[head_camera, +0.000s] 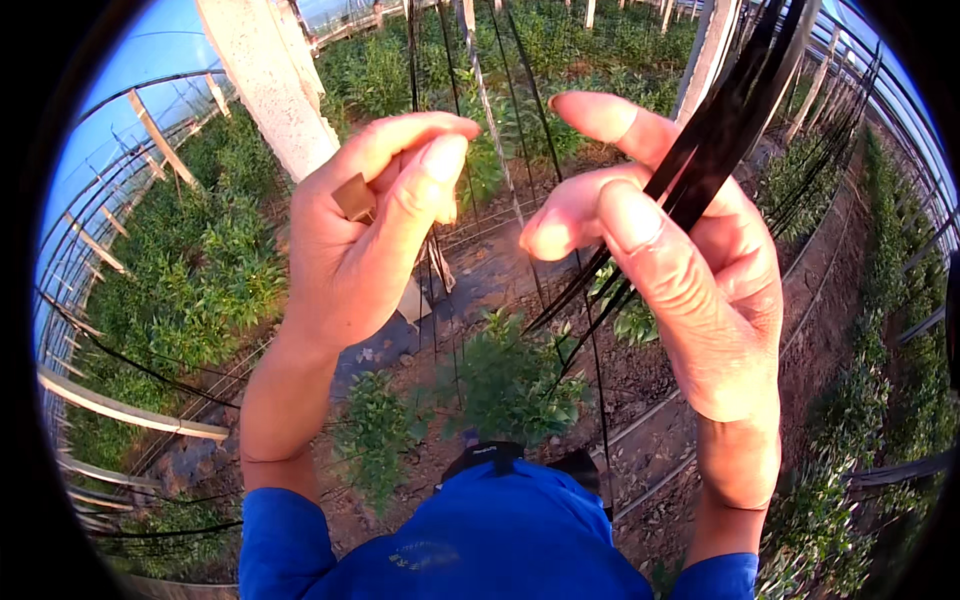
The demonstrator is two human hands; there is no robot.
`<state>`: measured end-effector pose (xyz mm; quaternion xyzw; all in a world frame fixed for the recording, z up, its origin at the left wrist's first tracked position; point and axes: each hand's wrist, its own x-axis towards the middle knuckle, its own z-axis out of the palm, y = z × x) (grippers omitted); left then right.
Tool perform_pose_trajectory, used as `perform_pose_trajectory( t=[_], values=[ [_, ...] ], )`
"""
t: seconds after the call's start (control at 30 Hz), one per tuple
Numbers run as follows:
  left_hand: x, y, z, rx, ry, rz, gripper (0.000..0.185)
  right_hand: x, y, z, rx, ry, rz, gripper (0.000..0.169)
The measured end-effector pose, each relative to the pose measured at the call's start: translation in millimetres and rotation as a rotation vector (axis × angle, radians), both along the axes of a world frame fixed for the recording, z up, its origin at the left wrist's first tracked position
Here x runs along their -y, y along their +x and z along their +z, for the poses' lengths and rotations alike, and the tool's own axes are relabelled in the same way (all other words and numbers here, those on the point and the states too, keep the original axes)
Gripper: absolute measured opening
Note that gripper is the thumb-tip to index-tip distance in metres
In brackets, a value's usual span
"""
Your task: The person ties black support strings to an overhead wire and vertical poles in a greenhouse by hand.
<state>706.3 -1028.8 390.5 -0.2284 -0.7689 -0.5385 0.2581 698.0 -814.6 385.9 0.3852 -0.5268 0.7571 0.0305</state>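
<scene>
My left hand is raised on the left, its thumb lying along the curled index finger. A small square brown piece sits in the crook of that hand; whether it is gripped or worn on a finger is not clear. Thin black strands hang just below these fingers, and I cannot tell if they are pinched. On the right, my right hand holds a thick bundle of flat black cords between thumb and fingers. The bundle runs up to the top right, and its loose ends trail down towards the plants.
A pale concrete post leans close beyond my left hand. Several black strings and a whitish twisted cord hang between the hands. Leafy green plants grow in the soil before me. Thin pipes run along the ground.
</scene>
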Motion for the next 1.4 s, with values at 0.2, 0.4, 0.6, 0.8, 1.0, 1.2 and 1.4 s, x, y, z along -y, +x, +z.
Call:
perform_pose_trajectory(
  t=[0.2,0.4,0.6,0.8,1.0,1.2,1.4],
  values=[
    [15,33,-56,0.109,0.091,0.292,0.027,-23,8,-62,0.141,0.143,-0.019,0.033],
    [42,82,-140,0.431,0.137,0.425,0.030,-79,46,-116,0.346,0.267,-0.029,0.034],
    [12,130,-214,0.675,0.222,0.203,0.029,-77,124,-208,0.261,0.924,-0.552,0.093],
    [-14,200,-249,0.833,0.234,-0.022,0.025,-89,204,-288,0.355,1.118,-0.689,0.090],
    [-22,235,-261,0.859,0.146,-0.106,0.024,-64,104,-278,-0.138,1.042,-0.943,0.109],
    [-39,242,-248,0.792,-0.026,-0.128,0.027,-71,54,-337,0.692,1.001,-0.350,0.041],
    [-131,212,-229,0.189,-0.580,-0.189,0.044,-121,208,-271,0.774,0.972,0.333,0.034]
  ],
)
